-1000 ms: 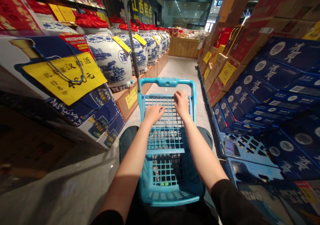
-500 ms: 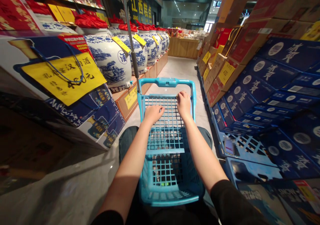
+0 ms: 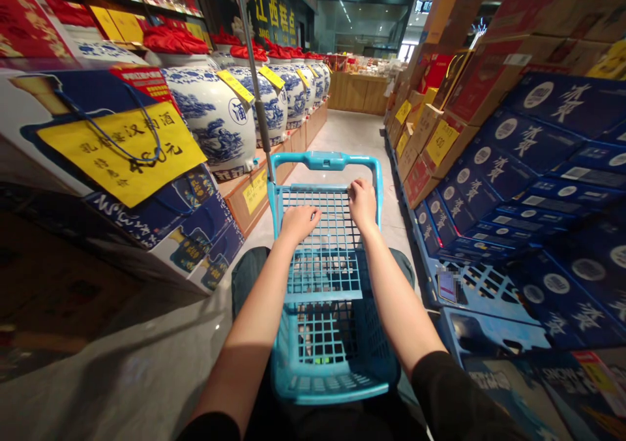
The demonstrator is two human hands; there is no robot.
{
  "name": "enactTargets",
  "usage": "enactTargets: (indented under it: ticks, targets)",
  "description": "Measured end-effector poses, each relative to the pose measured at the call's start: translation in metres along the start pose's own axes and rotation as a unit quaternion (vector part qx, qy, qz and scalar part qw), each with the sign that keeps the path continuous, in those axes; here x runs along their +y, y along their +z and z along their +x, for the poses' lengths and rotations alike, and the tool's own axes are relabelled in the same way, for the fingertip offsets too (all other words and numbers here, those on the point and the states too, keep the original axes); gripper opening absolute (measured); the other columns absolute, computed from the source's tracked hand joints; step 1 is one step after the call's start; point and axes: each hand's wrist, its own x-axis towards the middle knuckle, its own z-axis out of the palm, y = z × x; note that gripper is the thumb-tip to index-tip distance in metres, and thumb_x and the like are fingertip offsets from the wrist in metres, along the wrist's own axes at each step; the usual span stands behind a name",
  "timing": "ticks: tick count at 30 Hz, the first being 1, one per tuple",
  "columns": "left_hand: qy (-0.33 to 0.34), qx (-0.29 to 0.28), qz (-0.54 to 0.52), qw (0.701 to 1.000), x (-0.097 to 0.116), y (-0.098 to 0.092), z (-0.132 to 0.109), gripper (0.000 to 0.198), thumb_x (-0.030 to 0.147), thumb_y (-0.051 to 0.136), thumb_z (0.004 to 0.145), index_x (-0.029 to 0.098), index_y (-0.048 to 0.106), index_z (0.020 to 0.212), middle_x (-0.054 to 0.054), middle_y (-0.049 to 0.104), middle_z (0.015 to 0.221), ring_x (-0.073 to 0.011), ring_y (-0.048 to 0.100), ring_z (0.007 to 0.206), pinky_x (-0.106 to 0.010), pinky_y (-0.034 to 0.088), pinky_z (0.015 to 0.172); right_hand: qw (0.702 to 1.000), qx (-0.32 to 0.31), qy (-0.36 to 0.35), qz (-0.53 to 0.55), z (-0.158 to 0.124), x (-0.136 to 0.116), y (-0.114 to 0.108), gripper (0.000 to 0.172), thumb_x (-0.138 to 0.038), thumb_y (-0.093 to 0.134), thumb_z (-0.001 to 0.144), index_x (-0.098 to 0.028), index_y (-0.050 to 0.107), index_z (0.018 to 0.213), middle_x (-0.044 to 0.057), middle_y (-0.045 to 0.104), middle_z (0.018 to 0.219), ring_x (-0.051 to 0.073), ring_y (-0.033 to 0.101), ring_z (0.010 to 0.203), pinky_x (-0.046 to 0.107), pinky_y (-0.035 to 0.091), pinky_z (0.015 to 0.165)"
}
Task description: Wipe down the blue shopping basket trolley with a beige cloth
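A blue plastic shopping basket cart (image 3: 317,295) with a grid flap stands directly before me between my knees. My left hand (image 3: 300,222) lies over the left part of the grid, fingers loosely curled; a small bare gap shows inside the thumb and forefinger. Over the right side of the grid, near the cart's frame, is my right hand (image 3: 362,204), its fingers bent inward with no object visible in them. Whether either hand presses on the grid is unclear. The cart's handle (image 3: 325,160) is beyond both hands, and a thin grey pole (image 3: 261,111) rises at its left.
Blue-and-white wine jars (image 3: 208,118) with red cloth tops line the left, behind boxed gift bags (image 3: 122,147). Stacked blue cartons (image 3: 525,147) and brown boxes (image 3: 440,141) border the right. A phone (image 3: 447,286) lies on a blue pallet (image 3: 493,284). A wooden counter (image 3: 357,92) closes the aisle.
My right hand has shifted slightly to the right and its fingers have bent a little. My left hand and the cart stay almost where they were.
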Motion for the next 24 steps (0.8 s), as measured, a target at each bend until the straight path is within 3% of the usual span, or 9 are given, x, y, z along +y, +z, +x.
enactTargets:
  ticks: [7, 13, 20, 24]
  targets:
    - [0.003, 0.002, 0.01, 1.0, -0.003, 0.004, 0.003, 0.039, 0.035, 0.044, 0.11, 0.023, 0.081, 0.118, -0.009, 0.082, 0.119, -0.0296, 0.075, 0.117, -0.04, 0.052, 0.104, 0.994, -0.07, -0.08, -0.005, -0.006, -0.025, 0.014, 0.052, 0.005, 0.04, 0.087, -0.013, 0.073, 0.122, 0.018, 0.067, 0.141, 0.03, 0.054, 0.134, 0.045, 0.046, 0.113]
    - [0.0, 0.002, 0.006, 1.0, -0.002, 0.002, 0.001, 0.04, 0.035, 0.042, 0.111, 0.024, 0.081, 0.117, -0.008, 0.081, 0.122, -0.0302, 0.075, 0.116, -0.041, 0.052, 0.102, 0.999, -0.033, 0.004, -0.003, -0.002, -0.017, 0.002, 0.042, 0.001, 0.039, 0.09, -0.013, 0.074, 0.109, 0.02, 0.069, 0.13, 0.032, 0.056, 0.122, 0.05, 0.047, 0.111]
    - [0.006, 0.003, 0.01, 1.0, -0.004, 0.004, 0.003, 0.04, 0.035, 0.044, 0.11, 0.023, 0.081, 0.119, -0.01, 0.081, 0.121, -0.0301, 0.074, 0.117, -0.04, 0.053, 0.103, 0.996, -0.071, -0.058, 0.002, -0.005, -0.028, 0.006, 0.049, 0.006, 0.04, 0.086, -0.012, 0.073, 0.117, 0.019, 0.068, 0.139, 0.03, 0.053, 0.138, 0.046, 0.043, 0.118]
    - [0.006, 0.0, 0.009, 1.0, -0.004, 0.003, 0.002, 0.04, 0.035, 0.043, 0.11, 0.024, 0.081, 0.12, -0.009, 0.081, 0.123, -0.0296, 0.074, 0.119, -0.039, 0.052, 0.104, 0.998, -0.058, -0.002, 0.003, 0.0, -0.018, -0.004, 0.037, 0.0, 0.043, 0.09, -0.014, 0.072, 0.107, 0.018, 0.071, 0.128, 0.03, 0.059, 0.124, 0.045, 0.047, 0.112]
